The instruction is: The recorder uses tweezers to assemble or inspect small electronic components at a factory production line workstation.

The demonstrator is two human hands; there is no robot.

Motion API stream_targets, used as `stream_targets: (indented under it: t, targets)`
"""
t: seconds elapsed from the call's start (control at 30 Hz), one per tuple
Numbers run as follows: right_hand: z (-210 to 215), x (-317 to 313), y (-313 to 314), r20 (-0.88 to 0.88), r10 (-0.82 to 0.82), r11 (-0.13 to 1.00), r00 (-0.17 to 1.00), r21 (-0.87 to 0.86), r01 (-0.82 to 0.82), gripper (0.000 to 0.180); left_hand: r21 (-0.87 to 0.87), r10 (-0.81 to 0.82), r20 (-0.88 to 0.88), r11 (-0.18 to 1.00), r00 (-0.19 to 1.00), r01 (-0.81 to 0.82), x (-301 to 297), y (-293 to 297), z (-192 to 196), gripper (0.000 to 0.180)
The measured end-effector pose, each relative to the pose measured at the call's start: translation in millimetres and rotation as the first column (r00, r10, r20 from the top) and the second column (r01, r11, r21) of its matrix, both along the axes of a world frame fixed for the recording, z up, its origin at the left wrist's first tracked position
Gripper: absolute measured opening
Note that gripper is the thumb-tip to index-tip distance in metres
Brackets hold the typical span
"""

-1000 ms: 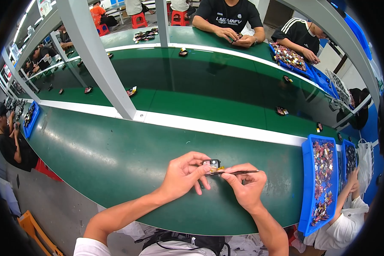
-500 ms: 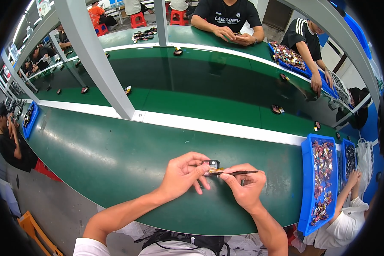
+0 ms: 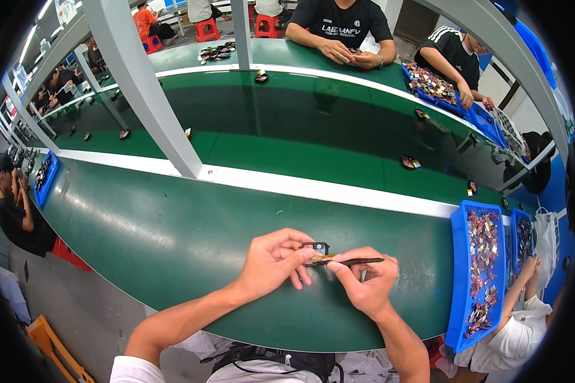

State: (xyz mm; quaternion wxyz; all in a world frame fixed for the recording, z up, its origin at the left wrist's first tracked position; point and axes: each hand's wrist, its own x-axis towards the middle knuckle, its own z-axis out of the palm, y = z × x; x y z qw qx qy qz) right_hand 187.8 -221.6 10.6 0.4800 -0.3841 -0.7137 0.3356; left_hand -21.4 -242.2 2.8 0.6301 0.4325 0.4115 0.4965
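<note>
Over the near part of the green table, my left hand [image 3: 269, 263] pinches a small black housing [image 3: 324, 246] between thumb and fingers. The housing has a rectangular frame, and a yellowish and pinkish piece shows in it, partly covered by my thumb. In my right hand [image 3: 369, 281] is a slim dark tool [image 3: 368, 260], gripped between thumb and fingers like a pair of tweezers. Its tip meets the yellowish part at the lower edge of the housing. My fingers hide much of the contact point.
At right stands a blue tray [image 3: 459, 281] of small reddish parts, with a co-worker's arm [image 3: 516, 287] beyond it. Past a white rail [image 3: 319, 193] runs a green belt [image 3: 287, 156] carrying scattered small parts. A grey post [image 3: 137, 83] rises at left. Other people sit across the belt.
Small parts on the belt have shifted slightly to the left. The co-worker at back right has drawn their hands back to the tray. My hands have barely moved.
</note>
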Motion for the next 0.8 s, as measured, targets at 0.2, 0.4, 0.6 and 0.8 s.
stream_targets:
  t: [0.2, 0.4, 0.6, 0.8]
  targets:
    - [-2.5, -2.5, -3.1, -0.045, -0.037, 0.998, 0.998, -0.048, 0.035, 0.010, 0.015, 0.022, 0.028, 1.000, 0.999, -0.022, 2.0, -0.3, -1.0, 0.024]
    - [-6.0, -3.8, -3.4, -0.056, -0.055, 0.998, 0.997, -0.015, 0.054, 0.011, -0.008, 0.027, 0.037, 1.000, 0.999, -0.027, 4.1, -0.5, 0.6, 0.024]
    - [-11.8, -5.2, -0.9, -0.056, -0.068, 0.995, 0.996, 0.073, 0.072, 0.014, 0.009, 0.021, 0.031, 1.000, 0.999, -0.022, 1.8, -0.3, 0.1, 0.025]
    - [-2.0, -4.9, -2.8, -0.042, -0.038, 0.999, 0.998, 0.020, 0.039, 0.011, 0.029, 0.029, 0.024, 0.999, 0.999, -0.030, 0.8, -1.3, 1.4, 0.024]
